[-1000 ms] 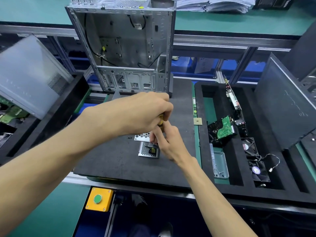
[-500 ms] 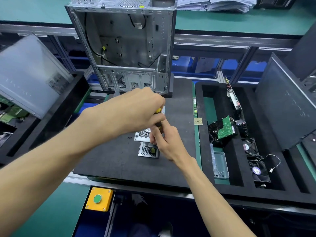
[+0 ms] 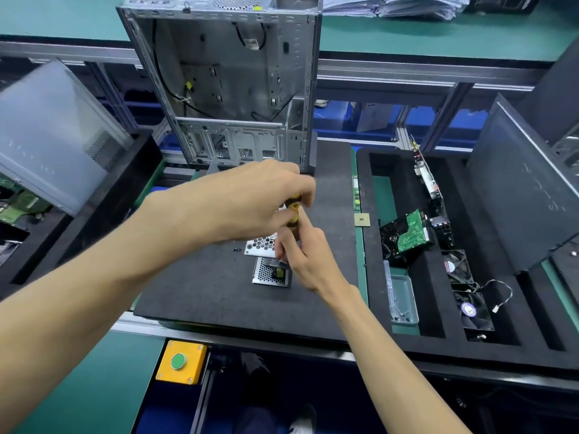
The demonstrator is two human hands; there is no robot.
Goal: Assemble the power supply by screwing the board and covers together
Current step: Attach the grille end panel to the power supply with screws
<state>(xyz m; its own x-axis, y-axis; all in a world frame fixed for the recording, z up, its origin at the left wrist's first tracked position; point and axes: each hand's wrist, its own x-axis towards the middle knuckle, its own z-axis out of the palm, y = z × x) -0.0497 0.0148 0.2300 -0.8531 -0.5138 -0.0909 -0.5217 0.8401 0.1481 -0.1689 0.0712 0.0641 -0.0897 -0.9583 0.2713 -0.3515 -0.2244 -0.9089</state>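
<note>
Two hands meet over the middle of the black foam mat (image 3: 203,286) on my worktop. My left hand (image 3: 250,205) comes in from nine o'clock, its grip curled round the yellow-and-black handle of a screwdriver (image 3: 293,214), which stands nearly upright. My right hand (image 3: 308,258) reaches up from five o'clock; its fingers are curled and pinch low on the screwdriver's shaft, just above the power supply (image 3: 271,274). I cannot see the tip itself, as the fingers hide it.

That power supply is a small perforated metal box lying flat near the centre of the mat, with a yellow part showing inside. Just beyond it, toward twelve o'clock, a loose perforated cover (image 3: 260,245) lies flat, partly under my left hand. A few tiny dark screws (image 3: 233,242) sit on the mat just at nine o'clock of the cover.

At twelve o'clock an open computer case (image 3: 225,89) stands upright at the far edge of the mat. At three o'clock a black foam tray (image 3: 366,189) holds a green circuit board (image 3: 415,230), two fans (image 3: 457,267) and a clear plastic box (image 3: 402,299). A small square chip (image 3: 362,220) lies between mat and tray. At six o'clock, below the mat's near edge, sits a yellow box with a green button (image 3: 178,361).
</note>
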